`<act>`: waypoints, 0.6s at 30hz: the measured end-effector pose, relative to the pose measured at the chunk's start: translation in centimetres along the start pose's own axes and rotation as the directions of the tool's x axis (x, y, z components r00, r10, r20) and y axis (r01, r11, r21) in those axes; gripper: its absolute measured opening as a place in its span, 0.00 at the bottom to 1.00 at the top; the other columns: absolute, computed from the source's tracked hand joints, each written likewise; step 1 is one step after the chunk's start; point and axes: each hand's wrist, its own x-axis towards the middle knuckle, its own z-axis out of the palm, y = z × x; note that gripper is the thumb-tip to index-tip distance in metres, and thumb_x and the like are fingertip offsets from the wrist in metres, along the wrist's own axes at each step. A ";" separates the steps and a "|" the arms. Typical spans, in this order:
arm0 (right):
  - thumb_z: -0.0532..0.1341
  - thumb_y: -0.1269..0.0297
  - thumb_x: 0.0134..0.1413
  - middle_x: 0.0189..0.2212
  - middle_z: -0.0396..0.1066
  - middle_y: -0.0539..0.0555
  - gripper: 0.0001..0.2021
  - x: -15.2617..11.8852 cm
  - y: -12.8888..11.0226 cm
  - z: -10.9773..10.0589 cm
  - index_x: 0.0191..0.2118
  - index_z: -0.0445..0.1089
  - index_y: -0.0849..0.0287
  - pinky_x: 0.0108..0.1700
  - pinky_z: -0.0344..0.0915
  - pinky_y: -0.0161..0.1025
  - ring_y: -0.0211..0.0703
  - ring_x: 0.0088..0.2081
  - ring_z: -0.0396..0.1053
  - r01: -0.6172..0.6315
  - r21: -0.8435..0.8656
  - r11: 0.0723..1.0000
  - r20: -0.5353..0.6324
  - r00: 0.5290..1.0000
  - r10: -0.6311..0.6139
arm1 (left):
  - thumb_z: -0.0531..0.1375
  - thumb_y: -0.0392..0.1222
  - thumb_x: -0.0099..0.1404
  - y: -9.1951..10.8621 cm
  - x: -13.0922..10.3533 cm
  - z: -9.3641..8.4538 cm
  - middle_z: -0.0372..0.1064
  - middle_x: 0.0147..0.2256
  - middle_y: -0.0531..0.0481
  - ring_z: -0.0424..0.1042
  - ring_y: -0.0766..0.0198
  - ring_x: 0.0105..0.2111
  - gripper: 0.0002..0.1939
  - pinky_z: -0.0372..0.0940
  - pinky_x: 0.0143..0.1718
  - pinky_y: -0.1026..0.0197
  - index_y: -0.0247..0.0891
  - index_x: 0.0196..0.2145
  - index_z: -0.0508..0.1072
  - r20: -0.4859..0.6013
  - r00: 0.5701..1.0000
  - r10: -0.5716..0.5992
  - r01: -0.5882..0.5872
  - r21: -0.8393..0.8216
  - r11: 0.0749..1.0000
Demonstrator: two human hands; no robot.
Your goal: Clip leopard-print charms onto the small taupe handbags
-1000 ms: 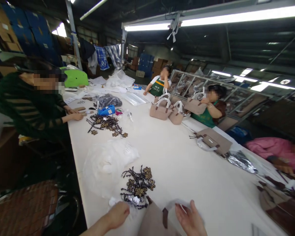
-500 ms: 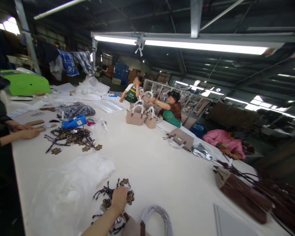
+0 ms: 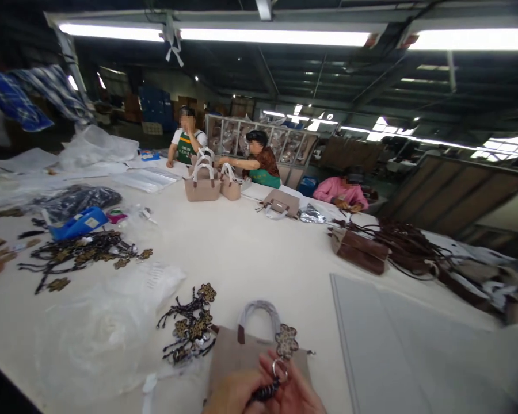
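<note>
Half a second back only the left hand (image 3: 231, 397) was digging in the charm pile (image 3: 190, 328); now both it and the right hand (image 3: 296, 394) pinch one leopard flower charm (image 3: 286, 340) by its ring. It sits right over the beige handbag (image 3: 246, 351), pile off to the left.

1. Long white worktable (image 3: 259, 253), running to the far end of the room.
2. Fluorescent tube lights (image 3: 267, 37) under dark roof beams.
3. Metal-framed rack (image 3: 259, 135) beyond the table's far edge.
4. Blue cartons (image 3: 155, 106) stacked at the back wall.
5. Plaid cloth (image 3: 17, 100) hanging upper left.
</note>
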 end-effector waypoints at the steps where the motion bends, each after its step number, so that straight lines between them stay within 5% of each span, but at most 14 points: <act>1: 0.75 0.52 0.36 0.39 0.81 0.59 0.23 -0.9 -0.1 0.2 0.40 0.78 0.58 0.44 0.70 0.40 0.47 0.41 0.78 0.019 0.022 1.000 -0.020 1.000 -0.018 | 0.55 0.37 0.58 -0.2 -0.6 0.8 0.75 0.41 0.46 0.71 0.57 0.39 0.15 0.60 0.40 0.62 0.40 0.43 0.73 0.044 0.999 0.028 -0.028 -0.007 1.000; 5: 0.76 0.56 0.35 0.37 0.81 0.62 0.22 -4.3 0.0 -0.1 0.39 0.78 0.61 0.44 0.69 0.40 0.49 0.41 0.78 0.068 -0.003 0.998 -0.096 0.993 -0.068 | 0.57 0.40 0.59 -0.5 -2.6 2.7 0.73 0.36 0.49 0.69 0.59 0.34 0.10 0.59 0.37 0.62 0.41 0.39 0.73 0.099 0.994 -0.050 0.043 0.074 0.996; 9: 0.77 0.52 0.31 0.43 0.79 0.62 0.26 -5.9 1.1 -0.8 0.40 0.78 0.58 0.48 0.67 0.40 0.48 0.47 0.75 0.145 0.020 0.989 -0.094 0.985 -0.142 | 0.59 0.44 0.59 1.3 -2.9 3.7 0.71 0.34 0.47 0.68 0.58 0.36 0.08 0.59 0.38 0.61 0.39 0.35 0.73 -0.015 0.995 -0.102 0.103 0.112 0.988; 14: 0.72 0.45 0.39 0.50 0.76 0.61 0.28 -7.0 2.0 -1.3 0.45 0.77 0.57 0.58 0.62 0.44 0.52 0.55 0.69 0.252 -0.101 0.962 -0.042 0.965 -0.257 | 0.55 0.46 0.62 4.1 -0.9 6.1 0.68 0.29 0.49 0.67 0.60 0.32 0.12 0.59 0.35 0.62 0.38 0.26 0.70 -0.119 0.967 -0.225 0.198 -0.199 0.960; 18: 0.70 0.44 0.42 0.53 0.73 0.62 0.31 -8.0 1.6 -3.6 0.50 0.73 0.58 0.62 0.59 0.50 0.55 0.57 0.66 0.245 -0.259 0.934 -0.049 0.963 -0.266 | 0.57 0.52 0.57 4.3 -0.1 7.9 0.65 0.25 0.51 0.63 0.62 0.29 0.15 0.58 0.32 0.61 0.37 0.24 0.66 -0.095 0.950 -0.298 0.243 -0.375 0.895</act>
